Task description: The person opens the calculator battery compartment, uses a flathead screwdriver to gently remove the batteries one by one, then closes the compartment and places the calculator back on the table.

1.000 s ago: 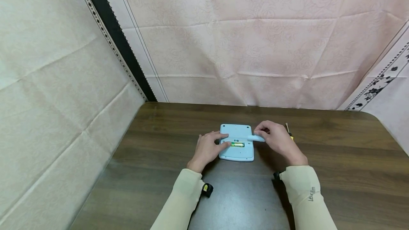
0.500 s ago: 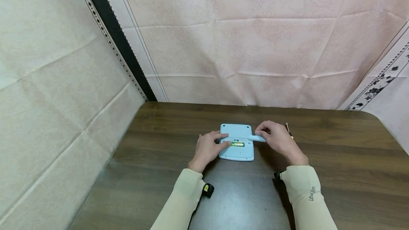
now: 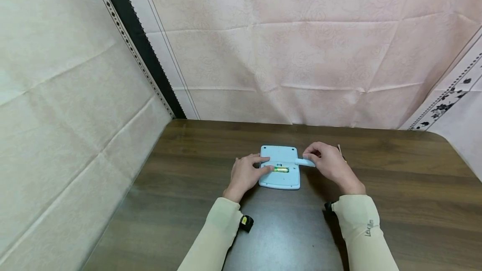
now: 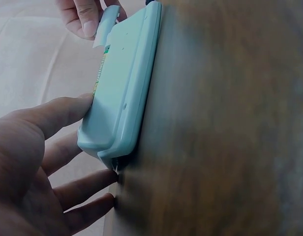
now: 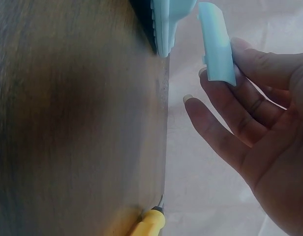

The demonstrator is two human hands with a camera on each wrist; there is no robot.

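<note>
A light blue calculator-like device (image 3: 278, 181) lies on the table, its back side up. A green battery (image 3: 281, 170) sits in its uncovered slot. My left hand (image 3: 244, 175) rests on the device's left part, thumb beside the battery and index finger across the back; in the left wrist view its fingers are fairly straight, two of them down by the tabletop. With my right hand (image 3: 331, 164) I pinch a curved light blue battery cover (image 5: 218, 44) between thumb and fingers. In the right wrist view the cover is apart from the device.
A yellow-handled screwdriver (image 5: 150, 221) lies on the wooden table (image 3: 180, 179), mostly hidden behind my right hand in the head view. Pale patterned cloth (image 3: 301, 62) hangs beyond the table's far edge.
The battery cover in my right hand has shifted slightly to the right, away from the device. My left hand stays in place on the device.
</note>
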